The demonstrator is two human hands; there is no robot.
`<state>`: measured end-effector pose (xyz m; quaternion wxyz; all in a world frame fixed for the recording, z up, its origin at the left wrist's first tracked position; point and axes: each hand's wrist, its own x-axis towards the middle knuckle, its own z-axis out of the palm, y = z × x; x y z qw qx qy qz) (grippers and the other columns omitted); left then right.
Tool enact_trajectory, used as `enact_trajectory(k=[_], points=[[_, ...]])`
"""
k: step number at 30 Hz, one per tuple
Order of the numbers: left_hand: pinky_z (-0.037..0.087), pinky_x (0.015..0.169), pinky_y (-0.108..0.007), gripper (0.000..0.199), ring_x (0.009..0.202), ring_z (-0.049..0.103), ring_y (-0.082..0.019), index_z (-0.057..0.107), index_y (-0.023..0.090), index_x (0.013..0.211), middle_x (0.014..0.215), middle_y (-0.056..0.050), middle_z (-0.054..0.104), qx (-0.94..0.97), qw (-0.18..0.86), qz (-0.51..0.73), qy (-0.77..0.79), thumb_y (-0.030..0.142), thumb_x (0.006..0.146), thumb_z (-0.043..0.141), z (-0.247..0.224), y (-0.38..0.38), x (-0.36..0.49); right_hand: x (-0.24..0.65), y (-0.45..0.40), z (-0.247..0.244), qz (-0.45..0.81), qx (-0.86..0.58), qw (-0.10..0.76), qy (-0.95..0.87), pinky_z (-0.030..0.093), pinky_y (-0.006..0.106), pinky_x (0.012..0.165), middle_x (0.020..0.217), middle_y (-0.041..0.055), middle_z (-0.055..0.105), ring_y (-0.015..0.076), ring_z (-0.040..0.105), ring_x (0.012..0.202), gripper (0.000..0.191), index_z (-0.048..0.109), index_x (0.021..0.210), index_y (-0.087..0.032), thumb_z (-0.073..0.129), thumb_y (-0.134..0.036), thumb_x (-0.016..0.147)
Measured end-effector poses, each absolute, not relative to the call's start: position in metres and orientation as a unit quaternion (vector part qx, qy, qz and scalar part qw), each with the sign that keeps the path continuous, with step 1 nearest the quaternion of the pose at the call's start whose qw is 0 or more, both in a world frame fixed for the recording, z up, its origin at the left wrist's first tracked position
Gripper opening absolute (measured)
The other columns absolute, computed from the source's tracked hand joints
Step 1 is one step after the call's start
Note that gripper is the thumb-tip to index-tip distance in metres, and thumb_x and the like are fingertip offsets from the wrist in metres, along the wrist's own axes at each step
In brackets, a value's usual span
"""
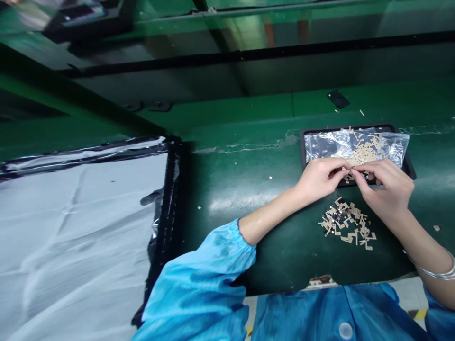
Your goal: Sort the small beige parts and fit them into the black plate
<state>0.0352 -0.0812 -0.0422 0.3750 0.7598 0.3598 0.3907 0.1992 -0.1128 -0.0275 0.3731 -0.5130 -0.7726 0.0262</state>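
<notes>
Both hands meet at the near edge of the black rectangular plastic tray (pixel 408 166), which sits on the dark green work surface (pixel 249 166). The left hand (pixel 317 179) and right hand (pixel 386 184) pinch together, fingertips almost touching, around what looks like 1 small tan L-shaped piece (pixel 349 171); it is too small to tell which hand actually grips it, so both read as closed in a fine pinch.

Progress, judged from the layout: a loose pile of tan and dark small pieces (pixel 346 224) already lies on the green surface at about 6 o'clock from the hands, just below them and apart from the tray. A clear crinkled plastic bag (pixel 355 144) lies across the tray at 12 o'clock from the hands, with a cluster of tan pieces (pixel 366 150) left on or in it. So a good share looks handled and a comparable heap remains; the exact split cannot be told.

Stray single pieces dot the surface at 9 o'clock. A large sheet of silver-grey plastic film with black edging (pixel 78 227) fills the far 9 o'clock side, well apart. A small dark flat object (pixel 338 99) lies beyond the tray at 12 o'clock. The person wears blue sleeves (pixel 199 279), and a metal bangle (pixel 439 272) on the right wrist.
</notes>
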Motion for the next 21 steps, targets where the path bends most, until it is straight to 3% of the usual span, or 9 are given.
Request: enact_trajectory(k=[11,21], points=[[0.045,0.063,-0.022,0.015,0.067,0.061,-0.012,0.065,0.015,0.084,0.076,-0.003,0.069,0.777,0.344,0.393,0.351,0.014,0.085,0.05,-0.0451,-0.0812,0.0349,0.2005,-0.1126,-0.0287,-0.016,-0.502,0.342,-0.794,0.045,0.034,0.059,0.071,0.0025,0.068,0.0193,0.063,0.067,0.007,0.064,0.082,-0.027,0.061,-0.02,0.081],[0.035,0.053,-0.021,0.013,0.053,0.043,-0.007,0.062,0.015,0.072,0.06,0.002,0.055,0.739,0.423,0.373,0.369,0.012,0.081,0.052,-0.0383,-0.0799,0.0337,0.1991,-0.1154,-0.028,0.002,-0.499,0.342,-0.796,0.045,0.033,0.06,0.073,0.0024,0.068,0.0187,0.062,0.066,0.011,0.065,0.083,-0.027,0.059,-0.017,0.081]])
